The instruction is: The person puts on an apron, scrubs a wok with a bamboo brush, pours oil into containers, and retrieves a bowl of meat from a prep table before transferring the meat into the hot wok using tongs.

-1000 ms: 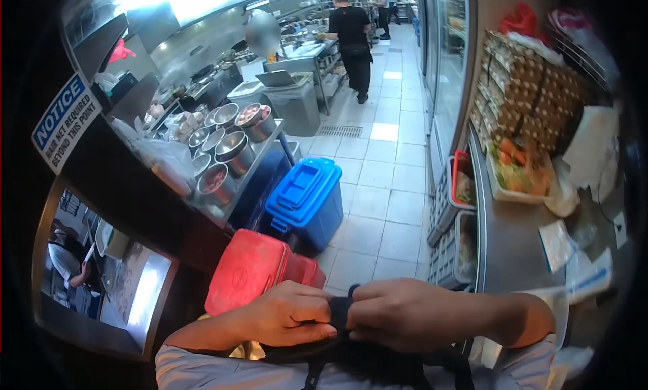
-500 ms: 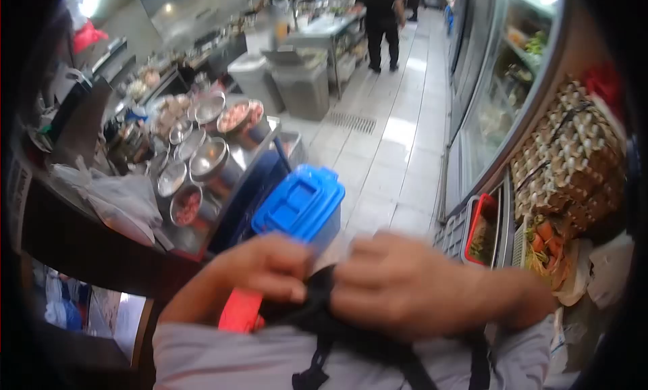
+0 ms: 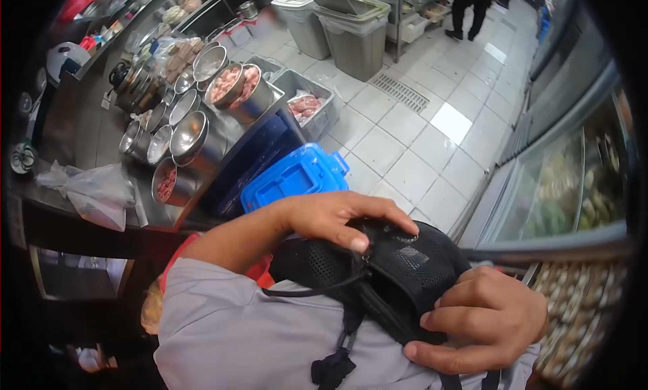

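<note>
A black mesh pouch on straps lies against my grey-shirted chest, its zipped side gaping. My left hand grips its upper edge, thumb and forefinger on either side of the zip end. My right hand is curled round the pouch's right side, with its fingertips at the lip of the opening. The inside of the pouch is dark, and its contents cannot be made out. A strap with a black buckle hangs below it.
A blue-lidded bin stands just ahead. To the left, metal pots, some with raw meat, crowd a steel counter. A grey crate with meat sits on the tiled floor. Glass-door fridges and stacked egg trays line the right.
My hands have moved apart, from close together at the chest to opposite sides of the pouch, which now shows with its side gaping. My view has tilted down.
</note>
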Available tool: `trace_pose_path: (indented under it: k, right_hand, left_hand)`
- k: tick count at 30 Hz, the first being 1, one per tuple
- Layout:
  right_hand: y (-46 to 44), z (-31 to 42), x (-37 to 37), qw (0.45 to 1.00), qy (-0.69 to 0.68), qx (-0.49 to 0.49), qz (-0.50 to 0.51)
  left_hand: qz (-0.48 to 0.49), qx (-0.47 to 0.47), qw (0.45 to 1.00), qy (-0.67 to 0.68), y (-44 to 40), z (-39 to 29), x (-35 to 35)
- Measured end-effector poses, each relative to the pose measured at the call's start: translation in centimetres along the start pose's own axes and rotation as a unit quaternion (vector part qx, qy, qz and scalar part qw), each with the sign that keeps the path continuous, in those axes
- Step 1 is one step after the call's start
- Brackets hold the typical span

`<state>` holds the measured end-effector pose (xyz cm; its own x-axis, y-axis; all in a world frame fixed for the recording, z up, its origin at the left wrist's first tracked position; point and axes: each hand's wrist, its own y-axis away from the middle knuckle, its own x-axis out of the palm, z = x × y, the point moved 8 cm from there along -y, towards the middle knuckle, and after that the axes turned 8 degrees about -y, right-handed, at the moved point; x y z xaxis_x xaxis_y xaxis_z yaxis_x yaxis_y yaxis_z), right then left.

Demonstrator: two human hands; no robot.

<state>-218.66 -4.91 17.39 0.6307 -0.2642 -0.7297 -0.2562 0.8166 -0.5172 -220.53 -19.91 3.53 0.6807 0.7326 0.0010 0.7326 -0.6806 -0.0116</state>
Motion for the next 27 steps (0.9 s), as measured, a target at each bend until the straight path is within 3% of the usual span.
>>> trace_pose_path:
  k: [4,6,7,10,13,16,20,22,23,27]
  right_hand:
    - [2.7,-6.9,-7.5,0.997,-0.054,-0.030,0.034]
    - [2.5,-9.7,-10.0,0.986,-0.087,-0.058,0.134]
    - [2.7,-11.3,-11.2,0.984,-0.093,-0.066,0.138]
    - [3.6,-17.0,-13.3,0.985,-0.088,-0.085,0.125]
    - [3.6,-24.5,-15.2,0.988,-0.049,-0.136,-0.057]
    - [0.9,-32.5,-16.1,0.986,-0.049,-0.141,-0.068]
    - [-4.2,-40.9,-16.8,0.981,-0.094,-0.167,-0.028]
    - [-7.4,-44.3,-18.6,0.979,-0.093,-0.177,-0.033]
    - [-8.8,-46.0,-19.5,0.978,-0.085,-0.185,-0.043]
    - [-13.8,-52.6,-21.4,0.968,-0.128,-0.213,-0.028]
  left_hand:
    - [-0.094,0.031,0.995,-0.023,-3.4,-2.4,-4.7]
    - [-0.168,-0.029,0.984,-0.047,-3.6,-2.2,-7.2]
    - [-0.225,-0.095,0.970,0.017,-3.6,-1.5,-8.1]
    - [-0.301,-0.097,0.949,0.011,-4.2,-0.6,-11.8]
    - [-0.343,-0.072,0.936,0.002,-5.5,0.3,-16.3]
    - [-0.370,-0.086,0.925,0.012,-6.0,1.4,-22.0]
    - [-0.340,0.008,0.940,-0.019,-6.9,2.7,-32.3]
    - [-0.250,0.102,0.958,0.096,-7.7,1.8,-36.6]
    - [-0.209,0.145,0.963,0.086,-7.9,1.1,-39.1]
    - [-0.126,0.164,0.977,0.060,-8.5,-1.1,-47.1]
